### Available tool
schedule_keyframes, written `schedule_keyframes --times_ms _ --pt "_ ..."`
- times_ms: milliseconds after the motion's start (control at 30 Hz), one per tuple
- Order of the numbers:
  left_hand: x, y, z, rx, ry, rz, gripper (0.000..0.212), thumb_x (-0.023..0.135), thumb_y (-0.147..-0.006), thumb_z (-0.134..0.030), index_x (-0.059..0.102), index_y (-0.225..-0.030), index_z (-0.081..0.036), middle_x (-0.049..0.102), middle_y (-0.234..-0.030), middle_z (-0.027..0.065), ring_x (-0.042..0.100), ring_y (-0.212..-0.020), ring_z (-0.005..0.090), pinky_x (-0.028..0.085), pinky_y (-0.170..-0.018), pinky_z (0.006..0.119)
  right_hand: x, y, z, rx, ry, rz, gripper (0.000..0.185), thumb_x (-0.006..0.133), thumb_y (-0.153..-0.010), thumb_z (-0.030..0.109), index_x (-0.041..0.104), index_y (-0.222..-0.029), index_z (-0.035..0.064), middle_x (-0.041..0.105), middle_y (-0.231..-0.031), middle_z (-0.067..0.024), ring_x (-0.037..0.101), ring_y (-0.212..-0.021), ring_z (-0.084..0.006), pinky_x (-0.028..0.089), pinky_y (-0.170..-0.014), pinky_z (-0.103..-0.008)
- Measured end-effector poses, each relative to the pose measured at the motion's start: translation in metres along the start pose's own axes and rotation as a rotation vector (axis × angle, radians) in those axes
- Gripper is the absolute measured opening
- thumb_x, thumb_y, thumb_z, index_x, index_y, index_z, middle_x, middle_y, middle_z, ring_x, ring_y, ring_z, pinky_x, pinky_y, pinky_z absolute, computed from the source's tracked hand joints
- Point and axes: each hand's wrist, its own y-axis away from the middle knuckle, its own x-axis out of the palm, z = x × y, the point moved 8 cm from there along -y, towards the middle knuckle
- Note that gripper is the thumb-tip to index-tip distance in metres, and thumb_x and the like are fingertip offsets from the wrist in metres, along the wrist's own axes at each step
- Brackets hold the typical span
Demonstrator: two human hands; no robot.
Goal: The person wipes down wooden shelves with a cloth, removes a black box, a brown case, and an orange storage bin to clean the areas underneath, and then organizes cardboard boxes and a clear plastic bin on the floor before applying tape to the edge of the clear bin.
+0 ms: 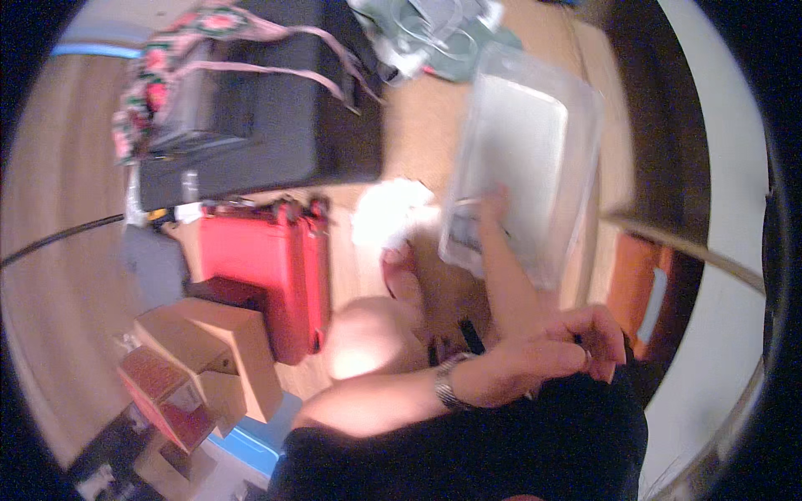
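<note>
My right arm reaches into a clear plastic bin (579,188) with a pale bottom. My right hand (494,205) is blurred low inside it, beside a small dark grey item (465,228) near the bin's corner. Whether the fingers hold anything cannot be made out. My left hand (542,360), with a metal-banded watch or bracelet (446,385) at the wrist and a ring, lies across my body by my black clothing (470,451). Its fingers are curled close to the dark cloth near my right arm, and any grip there is unclear.
Left of me stand a red hard-shell suitcase (250,250), open cardboard boxes (257,351) and a blue box (250,448). A large dark case (282,138) carries a pink floral strapped item (219,22). White crumpled material (391,210), green bags (451,50) and an orange box (633,282) lie around.
</note>
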Motion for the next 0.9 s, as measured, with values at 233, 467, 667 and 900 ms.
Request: schedule_keyframes --times_ms 233,467,667,900 --pt "-0.005 0.011 -0.015 0.211 0.108 0.014 0.051 0.059 -0.083 -0.048 0.05 -0.109 -0.006 0.05 -0.099 0.0019 0.048 -0.092 0.0114 0.036 -0.085 0.027 -0.138 -0.064 0.248 -0.102 -1.422 -0.057 0.031 0.046 -0.092 0.001 0.054 -0.121 -0.0065 0.058 -0.121 -0.0164 0.056 -0.111 -0.0225 0.044 -0.095 -0.0311" --pt "-0.002 0.007 -0.011 0.189 0.112 -0.069 0.065 0.058 -0.077 -0.055 0.05 -0.104 0.004 0.05 -0.095 0.0085 0.047 -0.086 0.0177 0.035 -0.081 0.029 -0.143 -0.069 0.264 -0.258 -0.795 0.201 0.028 0.063 -0.088 0.018 0.065 -0.11 0.0011 0.063 -0.116 -0.014 0.06 -0.105 -0.0182 0.046 -0.09 -0.0287" --pt "0.008 0.005 0.005 0.037 0.018 0.201 0.044 0.059 -0.086 -0.042 0.052 -0.109 -0.006 0.052 -0.103 0.0042 0.049 -0.099 0.0133 0.04 -0.086 0.029 -0.025 0.051 0.015 -0.437 0.486 0.794 0.042 0.073 -0.07 0.026 0.064 -0.107 0.0069 0.065 -0.107 -0.0187 0.064 -0.096 -0.0309 0.052 -0.083 -0.0403" --pt "0.044 0.04 0.032 -0.045 -0.626 0.645 0.054 0.071 -0.081 -0.039 0.052 -0.116 -0.002 0.054 -0.114 0.0167 0.05 -0.106 0.0298 0.039 -0.092 0.039 -0.034 0.097 -0.02 -0.344 0.753 0.809 0.056 0.075 -0.066 0.029 0.06 -0.113 0.0019 0.063 -0.111 -0.0192 0.06 -0.103 -0.0337 0.049 -0.088 -0.0396"
